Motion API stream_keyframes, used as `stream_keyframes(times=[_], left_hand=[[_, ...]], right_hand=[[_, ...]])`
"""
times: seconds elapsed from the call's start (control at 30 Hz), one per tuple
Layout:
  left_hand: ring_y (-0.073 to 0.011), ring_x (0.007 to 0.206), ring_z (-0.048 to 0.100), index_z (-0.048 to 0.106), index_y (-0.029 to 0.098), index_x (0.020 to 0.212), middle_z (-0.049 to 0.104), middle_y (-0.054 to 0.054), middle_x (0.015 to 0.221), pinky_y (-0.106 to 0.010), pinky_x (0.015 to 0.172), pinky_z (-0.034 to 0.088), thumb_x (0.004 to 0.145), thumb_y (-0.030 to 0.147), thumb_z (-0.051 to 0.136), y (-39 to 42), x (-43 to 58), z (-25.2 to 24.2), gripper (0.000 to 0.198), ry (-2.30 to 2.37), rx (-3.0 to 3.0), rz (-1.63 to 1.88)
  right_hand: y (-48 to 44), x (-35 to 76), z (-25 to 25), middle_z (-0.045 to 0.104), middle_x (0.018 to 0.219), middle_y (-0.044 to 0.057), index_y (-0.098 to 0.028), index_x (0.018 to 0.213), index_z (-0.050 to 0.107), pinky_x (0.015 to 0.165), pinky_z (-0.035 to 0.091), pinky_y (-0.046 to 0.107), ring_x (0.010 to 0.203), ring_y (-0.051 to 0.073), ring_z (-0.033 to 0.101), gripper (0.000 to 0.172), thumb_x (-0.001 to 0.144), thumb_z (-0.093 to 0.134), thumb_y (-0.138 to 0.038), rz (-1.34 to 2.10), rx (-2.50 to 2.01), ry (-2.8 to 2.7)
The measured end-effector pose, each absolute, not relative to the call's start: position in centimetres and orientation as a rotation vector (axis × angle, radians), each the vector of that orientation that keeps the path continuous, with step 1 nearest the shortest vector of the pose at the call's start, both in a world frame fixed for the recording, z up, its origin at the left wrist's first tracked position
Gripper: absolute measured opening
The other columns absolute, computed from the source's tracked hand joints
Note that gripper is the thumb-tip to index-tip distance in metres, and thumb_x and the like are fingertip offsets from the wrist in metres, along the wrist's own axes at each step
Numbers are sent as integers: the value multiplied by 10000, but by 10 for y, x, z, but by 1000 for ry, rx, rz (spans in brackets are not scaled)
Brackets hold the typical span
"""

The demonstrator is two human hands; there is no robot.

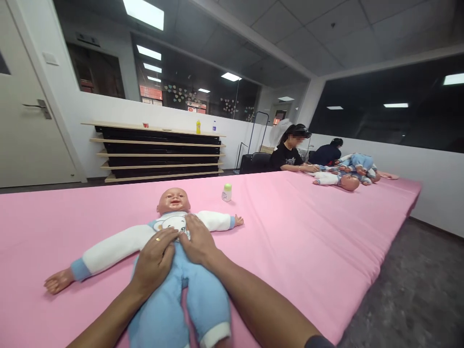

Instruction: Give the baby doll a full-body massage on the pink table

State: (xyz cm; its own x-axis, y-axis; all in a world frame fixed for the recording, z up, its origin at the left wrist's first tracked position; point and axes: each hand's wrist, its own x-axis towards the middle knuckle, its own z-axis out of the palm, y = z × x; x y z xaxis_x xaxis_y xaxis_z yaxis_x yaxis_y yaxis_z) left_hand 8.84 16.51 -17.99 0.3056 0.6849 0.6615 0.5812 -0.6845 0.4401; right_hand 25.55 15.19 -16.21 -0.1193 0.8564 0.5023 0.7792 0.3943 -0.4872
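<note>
A baby doll (203,285) in a blue and white outfit lies on its back on the pink-covered table (290,251), arms spread and head away from me. My left hand (155,256), with a ring on one finger, lies flat on the left side of its belly. On the other side, my right hand (197,240) rests flat on its chest and belly, fingers stretched toward the head. The hands are close together over the front print and partly hide it. Beyond the doll's arm stands a small white bottle (226,194) with a green cap.
Two people sit at the table's far right, one in a black T-shirt (286,157). Near them are a pile of dolls (358,162) and a single doll (335,180). Stacked folded tables (159,147) stand against the wall. The table's right edge (380,261) drops to grey floor.
</note>
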Motion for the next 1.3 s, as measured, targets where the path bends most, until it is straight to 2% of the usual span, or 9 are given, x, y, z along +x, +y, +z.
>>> stream_keyframes(times=[0.13, 0.23, 0.5, 0.67, 0.77, 0.87, 1.03, 1.17, 1.3], left_hand=[[-144, 1238, 530, 659, 241, 1133, 617, -1, 1260, -399, 1164, 395, 902, 321, 411, 163, 92, -173, 348, 1177, 2351, 1235], [-134, 1283, 496, 610, 242, 1231, 571, -9, 1331, -410, 1195, 353, 926, 328, 356, 166, 94, -169, 406, 1160, 2288, 1202], [-202, 1414, 348, 530, 216, 1332, 460, -50, 1446, -509, 1222, 259, 905, 339, 408, 177, 92, -178, 461, 1389, 2119, 1178], [-196, 1447, 296, 461, 182, 1390, 378, -84, 1500, -491, 1242, 225, 935, 387, 325, 178, 91, -186, 518, 1503, 1955, 1221], [-190, 1435, 317, 448, 180, 1398, 397, -78, 1488, -476, 1238, 249, 935, 371, 315, 175, 92, -187, 518, 1559, 1960, 1249], [-199, 1434, 316, 466, 176, 1382, 404, -70, 1484, -476, 1231, 267, 921, 314, 333, 170, 93, -184, 499, 1570, 2098, 1281], [-206, 1409, 355, 585, 182, 1240, 511, -61, 1391, -467, 1202, 318, 879, 266, 428, 160, 94, -176, 403, 1451, 2393, 1396], [-154, 1253, 518, 653, 216, 1105, 637, -21, 1216, -382, 1138, 407, 879, 288, 469, 154, 89, -174, 300, 1223, 2477, 1367], [-135, 1312, 472, 625, 298, 1170, 601, 46, 1294, -393, 1184, 339, 900, 350, 443, 163, 84, -178, 329, 1122, 2527, 1195]], right_hand=[[145, 256, -156, 357, 1508, 109, -125, 1445, 377, 1198, 199, 474, 1443, 227, 245, 631, 837, 499, -244, 10, -1165, -2063], [142, 254, -151, 439, 1459, 80, -142, 1411, 429, 1198, 227, 450, 1421, 190, 299, 553, 861, 444, -188, -9, -971, -2150], [142, 254, -152, 470, 1431, 108, -138, 1433, 398, 1162, 318, 443, 1370, 181, 393, 483, 960, 382, -231, 18, -915, -2107], [145, 254, -148, 472, 1435, 78, -184, 1398, 465, 1190, 238, 468, 1390, 185, 361, 438, 978, 355, -241, 50, -988, -2220], [145, 254, -145, 443, 1460, 61, -210, 1386, 487, 1199, 190, 474, 1418, 199, 307, 430, 978, 377, -290, 122, -1111, -2229], [145, 255, -144, 347, 1520, 59, -217, 1447, 404, 1194, 177, 492, 1445, 225, 241, 494, 971, 398, -348, 207, -1257, -2173], [148, 255, -150, 263, 1556, 87, -170, 1483, 327, 1200, 167, 473, 1456, 238, 199, 590, 952, 425, -407, 219, -1346, -2096], [152, 255, -159, 296, 1535, 134, -89, 1469, 320, 1204, 185, 433, 1436, 229, 246, 589, 946, 413, -344, 157, -1392, -2027], [151, 257, -160, 387, 1482, 132, -77, 1431, 360, 1200, 201, 404, 1401, 208, 313, 539, 929, 413, -268, 51, -1329, -2009]])
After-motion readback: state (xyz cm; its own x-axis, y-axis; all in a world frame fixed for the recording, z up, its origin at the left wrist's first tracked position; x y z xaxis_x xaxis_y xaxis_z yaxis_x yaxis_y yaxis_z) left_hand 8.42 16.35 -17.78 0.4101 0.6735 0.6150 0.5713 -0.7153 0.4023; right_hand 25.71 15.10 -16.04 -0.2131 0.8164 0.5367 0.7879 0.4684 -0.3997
